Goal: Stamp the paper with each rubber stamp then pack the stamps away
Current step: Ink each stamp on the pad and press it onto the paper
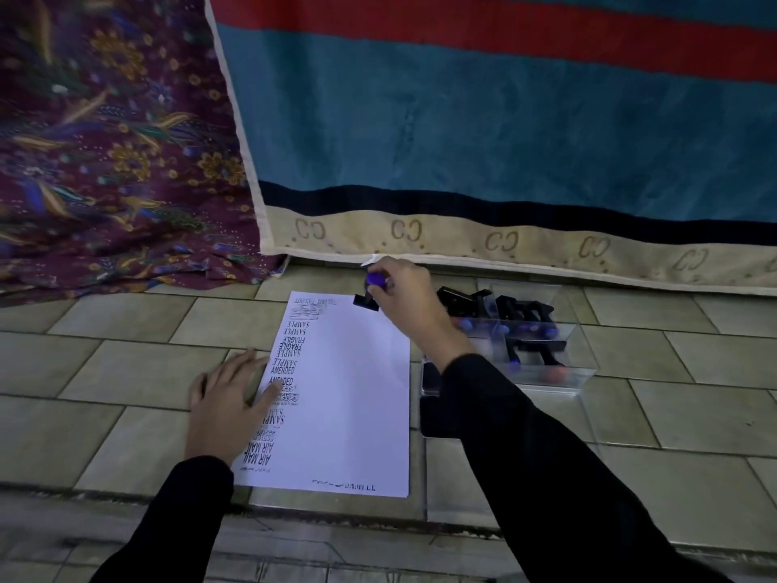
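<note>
Pale, glazed floor tiles [105, 435] with dark grout lines carry everything. Behind them hang a thick blue blanket [504, 119] with a red stripe and a cream border, and a thin purple floral cloth [105, 140] that pools on the floor.

A white sheet of paper [357, 393] lies flat on the tiles. Its left column is crowded with black prints, among them SAMPLE, FRAGILE, AMENDED and AIR MAIL, and a few more sit along the bottom edge. The wide strip on the right of the sheet is blank. Stamping looks well advanced but not finished.

The left hand [229, 406] rests flat with straight fingers on the sheet's left edge, pinning it down. The right hand [403, 300] grips a stamp [370, 292] by its rounded purple knob. The stamp's flat black base is at the top edge of the sheet, though whether it touches the paper is hard to tell.

Just right of the paper stands a clear hard plastic box [580, 363] with dividers. More stamps [525, 313] of the same kind lie jumbled inside it, black blocks on stems with purple knobs. Whether those are already used and packed or waiting their turn cannot be told. At the least, the one in hand has yet to go into the box.

A dark flat object [431, 380] beside the forearm may be an ink pad.
</note>
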### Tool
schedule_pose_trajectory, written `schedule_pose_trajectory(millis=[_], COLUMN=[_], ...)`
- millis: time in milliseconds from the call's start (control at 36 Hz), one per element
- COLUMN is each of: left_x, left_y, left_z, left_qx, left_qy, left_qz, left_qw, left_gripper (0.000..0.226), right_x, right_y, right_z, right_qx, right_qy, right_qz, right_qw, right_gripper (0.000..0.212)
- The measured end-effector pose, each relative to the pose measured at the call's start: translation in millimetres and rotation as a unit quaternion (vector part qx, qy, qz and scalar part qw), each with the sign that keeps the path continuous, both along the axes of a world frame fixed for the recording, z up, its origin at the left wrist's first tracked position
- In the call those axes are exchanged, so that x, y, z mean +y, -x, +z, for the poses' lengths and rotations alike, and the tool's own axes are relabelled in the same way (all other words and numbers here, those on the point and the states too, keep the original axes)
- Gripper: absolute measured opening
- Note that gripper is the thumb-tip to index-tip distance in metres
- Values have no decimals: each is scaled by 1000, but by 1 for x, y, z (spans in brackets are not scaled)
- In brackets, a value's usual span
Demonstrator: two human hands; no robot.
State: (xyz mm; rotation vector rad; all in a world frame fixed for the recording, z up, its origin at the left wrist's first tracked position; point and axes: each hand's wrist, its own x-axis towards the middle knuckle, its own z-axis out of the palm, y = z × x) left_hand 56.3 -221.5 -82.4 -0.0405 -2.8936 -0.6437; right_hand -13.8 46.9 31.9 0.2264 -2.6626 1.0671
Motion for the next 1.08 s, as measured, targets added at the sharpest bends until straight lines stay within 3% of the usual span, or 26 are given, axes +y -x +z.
schedule_pose_trajectory(millis=[278,1083], left_x=[-2,1], left_y=[3,3], left_z=[-4,1], left_qx=[0,6], left_qy=[2,0], left_qz=[0,4], left_qw=[1000,1000], left_gripper=[63,66], right_x=[-35,-47], right_y=[44,64], right_z=[-21,-36], right_qx=[-59,-75], right_qy=[-67,-85], right_qz=[18,5], right_qw=[996,994], right_gripper=[22,25])
